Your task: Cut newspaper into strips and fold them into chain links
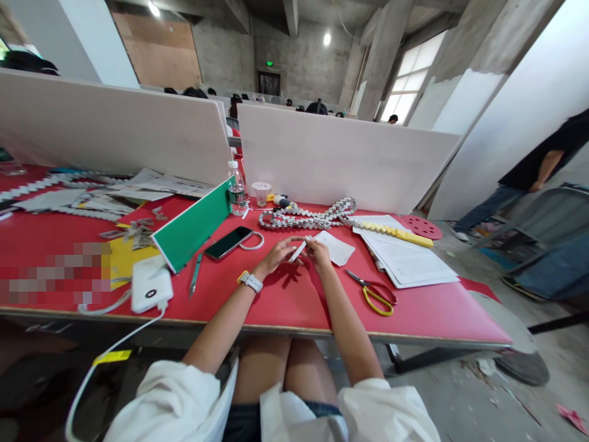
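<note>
Both my hands meet over the red table (285,301), pinching a small folded strip of white paper (299,250) between them. My left hand (277,253), with a watch on its wrist, grips the strip's near end. My right hand (318,252) grips the far end with closed fingers. A loose white paper piece (338,248) lies just beyond my right hand. A long chain of folded paper links (313,217) snakes across the table behind my hands.
Yellow-handled scissors (375,293) lie right of my arm, beside a stack of white sheets (405,258). A phone (229,242), pen (196,274), green board (193,226), power bank (151,283), water bottle (236,189) and cup (261,193) sit to the left. A person (529,172) stands at right.
</note>
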The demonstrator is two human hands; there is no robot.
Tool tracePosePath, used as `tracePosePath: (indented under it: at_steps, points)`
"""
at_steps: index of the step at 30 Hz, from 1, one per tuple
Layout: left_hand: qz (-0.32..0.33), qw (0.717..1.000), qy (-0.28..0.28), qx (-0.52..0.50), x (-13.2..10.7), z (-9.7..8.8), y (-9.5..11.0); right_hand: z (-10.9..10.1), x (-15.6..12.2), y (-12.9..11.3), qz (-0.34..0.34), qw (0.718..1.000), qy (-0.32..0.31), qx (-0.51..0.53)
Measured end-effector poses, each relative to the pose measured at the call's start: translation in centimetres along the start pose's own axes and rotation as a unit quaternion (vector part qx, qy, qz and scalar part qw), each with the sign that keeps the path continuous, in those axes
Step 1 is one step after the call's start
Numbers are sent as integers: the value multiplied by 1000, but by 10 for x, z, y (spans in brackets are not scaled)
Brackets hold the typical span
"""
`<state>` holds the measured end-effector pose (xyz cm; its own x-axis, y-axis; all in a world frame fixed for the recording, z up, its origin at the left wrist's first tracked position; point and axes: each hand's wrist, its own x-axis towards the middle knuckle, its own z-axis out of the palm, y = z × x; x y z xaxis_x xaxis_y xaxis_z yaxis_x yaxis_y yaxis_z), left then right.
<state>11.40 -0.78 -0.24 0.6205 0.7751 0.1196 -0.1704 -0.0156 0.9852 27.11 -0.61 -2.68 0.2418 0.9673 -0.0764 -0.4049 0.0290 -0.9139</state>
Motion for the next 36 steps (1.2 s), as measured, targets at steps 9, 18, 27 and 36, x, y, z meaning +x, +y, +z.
tracePosePath:
  at_steps: [9, 18, 27, 36]
  points:
    - [119, 973, 79, 179, 7, -10, -15, 1, -4, -1, 25, 999, 3, -40]
    - [128, 975, 33, 178, 7, -7, -13, 4, -5, -6, 14, 998, 25, -51]
    - [111, 966, 115, 202, 13, -7, -18, 8, -6, 2, -54, 998, 16, -32]
    - [108, 961, 158, 201, 13, -14, -20, 14, -17, -3, -101, 989, -48, -95]
